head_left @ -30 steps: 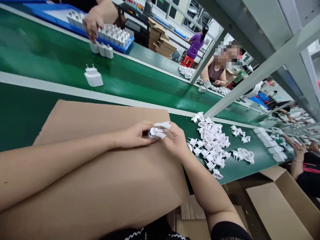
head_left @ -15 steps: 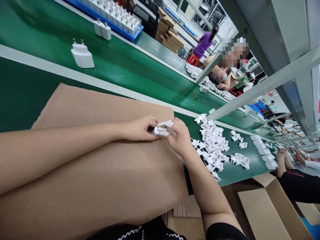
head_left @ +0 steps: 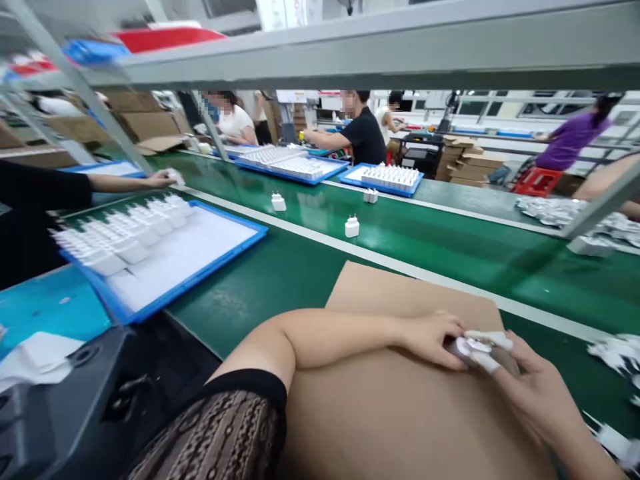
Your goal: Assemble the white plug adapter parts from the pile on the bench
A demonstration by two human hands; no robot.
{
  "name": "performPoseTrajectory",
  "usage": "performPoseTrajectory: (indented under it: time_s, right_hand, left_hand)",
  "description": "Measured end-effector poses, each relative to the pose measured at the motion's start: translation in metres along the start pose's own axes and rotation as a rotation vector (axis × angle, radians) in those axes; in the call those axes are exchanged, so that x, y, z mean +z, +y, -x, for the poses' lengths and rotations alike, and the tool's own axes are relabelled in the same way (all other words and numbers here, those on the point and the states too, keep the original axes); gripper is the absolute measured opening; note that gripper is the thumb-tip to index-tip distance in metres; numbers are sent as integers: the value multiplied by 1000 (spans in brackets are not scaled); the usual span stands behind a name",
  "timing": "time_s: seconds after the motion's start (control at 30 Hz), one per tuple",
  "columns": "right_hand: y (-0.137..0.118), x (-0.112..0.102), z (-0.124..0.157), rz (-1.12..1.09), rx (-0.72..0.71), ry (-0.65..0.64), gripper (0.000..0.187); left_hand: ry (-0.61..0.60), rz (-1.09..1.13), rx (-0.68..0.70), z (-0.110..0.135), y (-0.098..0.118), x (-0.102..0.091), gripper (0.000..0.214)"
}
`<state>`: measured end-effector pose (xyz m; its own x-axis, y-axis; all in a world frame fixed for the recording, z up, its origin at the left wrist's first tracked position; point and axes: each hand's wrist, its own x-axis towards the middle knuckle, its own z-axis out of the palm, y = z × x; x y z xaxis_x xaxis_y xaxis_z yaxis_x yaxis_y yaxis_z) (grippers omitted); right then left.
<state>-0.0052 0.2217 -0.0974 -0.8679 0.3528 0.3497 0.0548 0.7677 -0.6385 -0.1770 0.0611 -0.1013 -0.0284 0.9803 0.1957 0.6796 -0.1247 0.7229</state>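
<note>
Both my hands meet over a brown cardboard sheet (head_left: 390, 407) on the green bench. My left hand (head_left: 433, 339) and my right hand (head_left: 525, 383) pinch the same small white plastic plug part (head_left: 467, 348) between their fingertips. White finger cots cover two fingers of my right hand. A heap of similar white parts (head_left: 617, 353) lies at the right edge of the view. A few more lie near my right wrist.
A blue tray (head_left: 165, 267) with rows of white chargers sits to the left. Single chargers (head_left: 352, 227) ride the green conveyor (head_left: 450, 240). Other people work at blue trays across the belt. A black machine (head_left: 100, 400) is at lower left. A grey shelf hangs overhead.
My head has swung left, so the blue tray and workers across the belt came into view and the parts heap slid to the right edge. My hands still hold the same part.
</note>
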Motion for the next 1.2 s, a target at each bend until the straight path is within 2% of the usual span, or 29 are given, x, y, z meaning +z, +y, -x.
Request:
performPoseTrajectory:
  time_s: [0.07,0.13,0.23,0.33,0.43,0.53,0.63,0.7,0.83,0.93,1.03,1.1,1.13,1.2]
  right_hand:
    - [9,10,5,-180,170,-25,43]
    - [12,19,9,-328,258,-52,60]
    - [9,33,11,-392,235,-33,78]
    - [5,43,9,-323,196,23,84]
    - [3,46,8,-216,165,33,81]
    - [1,44,8,-117,109,-6,75]
    - [-3,41,10,-12,33,-65,68]
    - [-5,39,12,37,-1,-96,64]
    - [-10,35,16,64,23,-128,57]
    - [-12,34,19,88,28,-142,54]
    - [-12,34,19,132,-20,-147,53]
    - [-8,34,19,147,-75,-148,54]
    - [-5,34,19,148,-105,-146,55]
    - [2,35,18,148,-151,-131,56]
  left_hand:
    - [21,7,-25,2,1,2,39]
    - [46,18,-22,3,0,5,35]
    - [141,-23,-44,4,-9,6,33]
    - [309,-80,-125,1,-20,-4,37]
    - [401,-172,-300,-8,-32,-29,32]
    - [449,-286,-457,-25,-47,-62,29]
    - [569,-349,-577,-41,-70,-92,29]
    - [653,-379,-657,-46,-88,-105,31]
    - [757,-383,-765,-45,-115,-112,29]
    - [855,-398,-788,-40,-120,-107,49]
    - [1042,-480,-680,-39,-114,-101,78]
    - [1149,-550,-464,-39,-108,-99,77]
    - [1159,-581,-330,-40,-105,-98,71]
    - [1047,-631,-90,-41,-99,-95,55]
